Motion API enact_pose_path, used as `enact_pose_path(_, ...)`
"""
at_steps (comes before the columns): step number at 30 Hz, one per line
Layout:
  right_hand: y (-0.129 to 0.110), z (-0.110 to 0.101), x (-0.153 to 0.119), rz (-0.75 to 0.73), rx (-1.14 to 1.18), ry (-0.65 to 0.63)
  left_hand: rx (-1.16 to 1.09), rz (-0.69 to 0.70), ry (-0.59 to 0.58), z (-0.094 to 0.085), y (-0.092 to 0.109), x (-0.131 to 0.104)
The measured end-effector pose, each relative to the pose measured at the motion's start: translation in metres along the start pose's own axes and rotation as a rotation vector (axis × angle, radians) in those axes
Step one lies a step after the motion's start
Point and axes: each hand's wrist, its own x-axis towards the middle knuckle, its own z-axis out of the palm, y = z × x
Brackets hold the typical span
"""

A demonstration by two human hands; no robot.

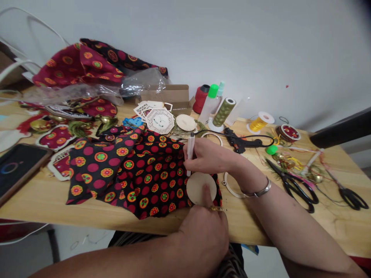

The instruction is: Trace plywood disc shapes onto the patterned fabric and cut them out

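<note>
A black cloth [156, 173] with red dots and orange flower prints lies spread over the table. On its right end rests a pale round disc [197, 189]. My left hand [204, 227] comes from below, its index finger pressed onto the disc and the other fingers curled in; a ring shows on it. My right hand [208, 155] grips a white pen [190, 150] upright, its lower end at the upper left edge of the disc. A metal bracelet sits on the right wrist.
Black scissors [292, 185] and smaller scissors [352, 197] lie at right, near a glue gun [239, 141]. Thread spools and bottles [211, 100] stand along the wall. A phone [20, 168], trinkets and more cloth [81, 65] are at left.
</note>
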Motion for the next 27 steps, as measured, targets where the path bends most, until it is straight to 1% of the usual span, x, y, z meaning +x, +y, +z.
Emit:
enact_pose_path(3, 0.006, 0.000, -0.002, -0.003, 0.019, 0.041, -0.032, -0.029, -0.009, -0.004, -0.002, 0.001)
enact_pose_path(9, 0.012, 0.000, -0.007, 0.011, 0.034, 0.114, -0.057, -0.037, -0.083, -0.016, -0.004, 0.004)
enact_pose_path(12, 0.010, 0.003, -0.008, -0.042, 0.083, 0.107, -0.037, -0.046, -0.072, -0.016, -0.004, 0.005)
enact_pose_path(15, 0.009, 0.005, -0.007, -0.072, 0.101, 0.101, -0.014, -0.018, -0.044, -0.013, -0.003, 0.004)
enact_pose_path(17, 0.010, 0.006, -0.006, -0.057, 0.103, 0.091, -0.015, -0.001, -0.032, -0.013, -0.003, 0.003)
enact_pose_path(21, 0.014, 0.004, -0.006, 0.006, 0.119, 0.080, -0.035, -0.021, -0.037, -0.015, -0.004, 0.004)
enact_pose_path(27, 0.022, 0.001, -0.012, 0.034, 0.109, 0.121, -0.051, -0.031, -0.034, -0.014, -0.005, 0.005)
